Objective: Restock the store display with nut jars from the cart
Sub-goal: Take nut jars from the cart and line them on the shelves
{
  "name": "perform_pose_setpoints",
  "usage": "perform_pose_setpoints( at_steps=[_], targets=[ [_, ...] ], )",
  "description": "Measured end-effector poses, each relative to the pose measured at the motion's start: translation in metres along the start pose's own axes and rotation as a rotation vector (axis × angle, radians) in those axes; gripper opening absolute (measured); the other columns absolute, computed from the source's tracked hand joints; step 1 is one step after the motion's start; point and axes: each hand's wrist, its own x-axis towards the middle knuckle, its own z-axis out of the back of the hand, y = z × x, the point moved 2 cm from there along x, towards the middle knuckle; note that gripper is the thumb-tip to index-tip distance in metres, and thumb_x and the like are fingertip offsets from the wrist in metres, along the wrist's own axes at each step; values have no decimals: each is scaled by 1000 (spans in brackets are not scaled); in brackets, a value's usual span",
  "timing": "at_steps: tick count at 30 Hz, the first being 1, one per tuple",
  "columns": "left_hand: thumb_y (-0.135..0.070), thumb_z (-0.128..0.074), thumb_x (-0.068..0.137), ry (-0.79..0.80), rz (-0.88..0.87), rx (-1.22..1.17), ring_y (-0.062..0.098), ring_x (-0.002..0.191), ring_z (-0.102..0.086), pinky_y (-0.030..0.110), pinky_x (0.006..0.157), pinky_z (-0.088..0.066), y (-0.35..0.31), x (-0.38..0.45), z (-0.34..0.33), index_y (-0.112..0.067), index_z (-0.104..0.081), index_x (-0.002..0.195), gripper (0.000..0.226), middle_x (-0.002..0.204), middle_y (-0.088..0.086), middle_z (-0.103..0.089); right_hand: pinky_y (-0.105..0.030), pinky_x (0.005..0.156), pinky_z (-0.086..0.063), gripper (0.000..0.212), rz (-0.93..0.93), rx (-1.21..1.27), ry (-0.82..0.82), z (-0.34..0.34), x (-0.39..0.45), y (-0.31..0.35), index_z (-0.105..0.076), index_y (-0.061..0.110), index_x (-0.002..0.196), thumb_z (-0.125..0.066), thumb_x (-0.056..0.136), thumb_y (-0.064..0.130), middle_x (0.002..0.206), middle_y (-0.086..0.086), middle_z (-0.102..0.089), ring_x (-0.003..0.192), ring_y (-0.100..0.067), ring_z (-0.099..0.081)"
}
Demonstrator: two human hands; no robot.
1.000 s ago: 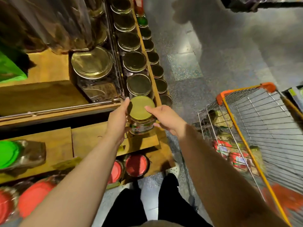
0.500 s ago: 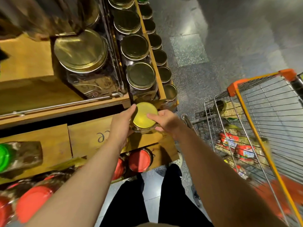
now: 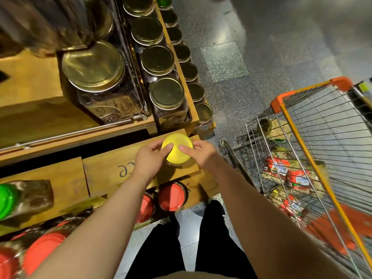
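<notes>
A nut jar with a yellow-gold lid [image 3: 177, 149] stands on the wooden display shelf [image 3: 104, 174], at its right end. My left hand [image 3: 150, 160] grips its left side, thumb on the lid. My right hand [image 3: 201, 154] holds its right side with fingers on the lid. The wire cart [image 3: 302, 150] with an orange handle stands to the right and holds several nut packs with red labels [image 3: 289, 176]. Rows of gold-lidded jars [image 3: 167, 93] fill the upper shelf behind the held jar.
A large gold-lidded jar [image 3: 92, 65] sits on the upper shelf at left. Red-lidded jars [image 3: 172, 196] stand on the lower shelf below my hands, with a green-lidded jar [image 3: 8, 200] at far left. My legs stand on the speckled floor [image 3: 231, 63] between shelf and cart.
Both hands have lowered the jar from in front of the upper shelf down onto the wooden shelf, and my fingers now rest on its lid. The view has moved closer.
</notes>
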Motion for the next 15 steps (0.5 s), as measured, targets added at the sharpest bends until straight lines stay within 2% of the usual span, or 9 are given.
perform_pose_setpoints(
  at_steps=[2, 3, 5, 7, 10, 12, 13, 15],
  targets=[
    [-49, -73, 89, -6, -36, 116, 19, 103, -68, 51, 93, -58, -12, -8, 0, -33, -68, 129, 43, 118, -8, -73, -43, 108, -48, 50, -6, -3, -24, -1, -12, 6, -64, 9, 128, -77, 89, 38, 115, 2, -67, 108, -18, -64],
    [-46, -72, 91, -6, -38, 171, 19, 95, -68, 51, 89, -59, -19, -13, 0, -32, -64, 135, 46, 118, -6, -70, -42, 109, -46, 57, -1, -28, -42, 1, -16, 7, -58, 2, 134, -74, 92, 37, 116, -4, -65, 112, -21, -62],
    [-43, -71, 93, -1, -24, 278, 22, 85, -68, 51, 85, -60, -29, -24, 1, -27, -52, 146, 59, 118, 2, -65, -41, 109, -43, 64, 24, -99, -77, 9, -27, 7, -55, -1, 137, -69, 94, 44, 131, -14, -64, 123, -28, -59],
    [-46, -70, 93, -3, -32, 389, 30, 97, -69, 50, 89, -58, -37, -35, 3, -23, -43, 152, 70, 132, 11, -62, -43, 109, -44, 68, 54, -135, -102, 19, -36, 8, -57, 0, 135, -67, 93, 53, 136, -13, -62, 124, -28, -58],
    [-50, -68, 93, -26, -89, 507, 28, 97, -68, 41, 90, -57, -55, -54, 8, -20, -40, 154, 73, 130, 14, -64, -44, 109, -46, 72, 86, -93, -170, 34, -59, 18, -57, 10, 141, -71, 88, 56, 143, -5, -59, 126, -23, -58],
    [-52, -67, 92, -49, -173, 602, 29, 113, -64, 40, 96, -51, -74, -70, 8, -20, -42, 152, 72, 138, 13, -60, -40, 107, -48, 67, 111, -46, -214, 46, -78, 26, -59, 12, 140, -74, 88, 52, 140, -2, -61, 122, -20, -59],
    [-52, -66, 92, -54, -226, 633, 30, 122, -60, 40, 99, -49, -84, -77, 6, -20, -45, 151, 70, 142, 12, -58, -37, 104, -49, 63, 122, -35, -228, 52, -86, 29, -61, 12, 138, -74, 88, 49, 136, -2, -62, 118, -18, -60],
    [-53, -66, 91, -48, -333, 667, 30, 126, -58, 42, 104, -51, -103, -96, -2, -22, -49, 148, 68, 142, 10, -57, -30, 90, -51, 56, 152, -28, -266, 65, -105, 33, -65, 14, 133, -76, 88, 46, 128, -2, -67, 103, -14, -63]
  ],
)
